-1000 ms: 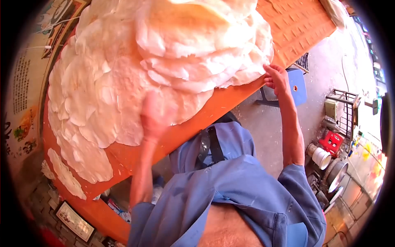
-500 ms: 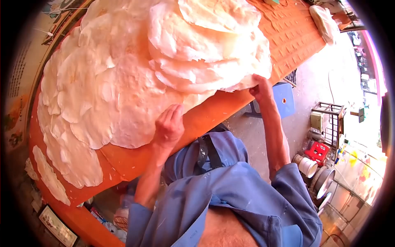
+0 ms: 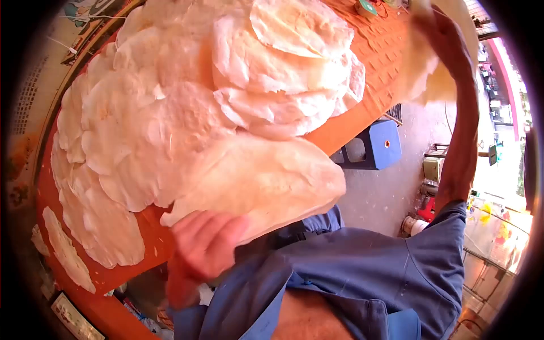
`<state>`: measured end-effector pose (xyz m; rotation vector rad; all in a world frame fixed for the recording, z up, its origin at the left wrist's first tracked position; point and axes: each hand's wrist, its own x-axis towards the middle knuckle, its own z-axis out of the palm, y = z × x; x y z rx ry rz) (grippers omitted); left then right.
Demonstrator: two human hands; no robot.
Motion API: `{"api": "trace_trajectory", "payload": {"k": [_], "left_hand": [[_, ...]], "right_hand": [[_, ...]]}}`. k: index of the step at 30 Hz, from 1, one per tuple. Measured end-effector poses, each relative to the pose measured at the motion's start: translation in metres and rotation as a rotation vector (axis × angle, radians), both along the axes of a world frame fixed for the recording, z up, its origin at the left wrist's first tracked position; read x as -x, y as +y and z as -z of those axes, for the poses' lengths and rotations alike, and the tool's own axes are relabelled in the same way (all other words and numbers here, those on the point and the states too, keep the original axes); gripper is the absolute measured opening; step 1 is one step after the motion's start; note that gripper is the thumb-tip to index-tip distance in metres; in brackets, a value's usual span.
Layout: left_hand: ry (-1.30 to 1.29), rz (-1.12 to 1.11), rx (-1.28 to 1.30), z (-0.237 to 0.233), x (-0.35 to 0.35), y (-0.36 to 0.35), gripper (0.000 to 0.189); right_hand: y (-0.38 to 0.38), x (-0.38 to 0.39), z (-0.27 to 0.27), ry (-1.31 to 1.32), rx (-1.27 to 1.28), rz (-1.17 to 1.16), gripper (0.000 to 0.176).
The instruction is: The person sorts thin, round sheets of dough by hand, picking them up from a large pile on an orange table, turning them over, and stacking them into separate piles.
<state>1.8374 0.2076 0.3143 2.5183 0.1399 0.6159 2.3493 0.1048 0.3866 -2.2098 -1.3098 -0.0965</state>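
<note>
Many thin, pale, overlapping sheets point(image 3: 141, 113) cover an orange table point(image 3: 362, 122), with a crumpled heap of them point(image 3: 283, 62) at its upper middle. My left hand point(image 3: 207, 243) is at the near edge, its fingers closed on the rim of one large pale sheet point(image 3: 266, 175) that hangs over the table edge above my lap. My right hand point(image 3: 433, 25) is raised at the far upper right, blurred, with its fingers wrapped at the top of another pale sheet point(image 3: 422, 68) that hangs down beside the table's right end.
A blue stool point(image 3: 382, 144) stands on the floor right of the table. A small green-topped object point(image 3: 366, 8) lies at the table's far edge. Buckets and a red item point(image 3: 426, 209) sit at the right. A framed picture point(image 3: 76, 317) is at lower left.
My right hand has moved from the heap's near edge up and right, with a sheet hanging from it. My left hand has moved down and left, and a large sheet now spreads over the table edge.
</note>
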Motion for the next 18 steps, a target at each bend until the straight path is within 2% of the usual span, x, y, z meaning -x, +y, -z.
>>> {"api": "trace_trajectory", "payload": {"k": [3, 4, 6, 7, 8, 10, 11, 13, 14, 15, 16, 18], "left_hand": [[-0.056, -0.148, 0.014, -0.006, 0.012, 0.002, 0.032], [-0.050, -0.159, 0.034, -0.007, 0.015, 0.000, 0.033], [-0.020, -0.162, 0.079, -0.011, 0.016, -0.005, 0.034], [-0.002, -0.151, 0.099, -0.013, 0.013, -0.008, 0.034], [0.014, -0.140, 0.117, -0.014, 0.011, -0.009, 0.034], [0.000, -0.215, 0.126, -0.009, 0.012, -0.010, 0.027], [-0.011, -0.246, 0.146, -0.008, 0.012, -0.010, 0.024], [-0.014, -0.310, 0.145, -0.013, 0.005, -0.011, 0.011], [-0.032, -0.336, 0.133, -0.015, 0.000, -0.010, 0.010], [-0.052, -0.360, 0.118, -0.016, -0.005, -0.007, 0.008], [-0.066, -0.381, 0.104, -0.018, -0.009, -0.004, 0.007], [-0.015, -0.548, 0.109, -0.032, -0.011, 0.001, 0.010]], "right_hand": [[0.049, 0.059, 0.034, -0.276, 0.053, -0.228, 0.023], [0.064, 0.094, 0.058, -0.546, 0.146, -0.291, 0.022], [0.076, 0.160, 0.118, -1.257, 0.365, -0.379, 0.022], [0.076, 0.185, 0.143, -1.421, 0.419, -0.464, 0.021], [0.079, 0.197, 0.158, -0.844, 0.628, -0.738, 0.027], [0.067, 0.182, 0.195, 0.192, 0.406, -0.827, 0.044], [0.066, 0.170, 0.195, 0.206, 0.432, -0.740, 0.054], [0.075, 0.124, 0.223, -0.005, 0.143, -0.450, 0.049], [0.083, 0.096, 0.237, -0.148, 0.130, -0.261, 0.045], [0.090, 0.083, 0.231, -0.193, 0.346, -0.058, 0.041], [0.093, 0.064, 0.246, -0.231, 0.427, -0.029, 0.031], [0.098, 0.025, 0.280, -0.243, 0.336, -0.197, 0.018]]}}
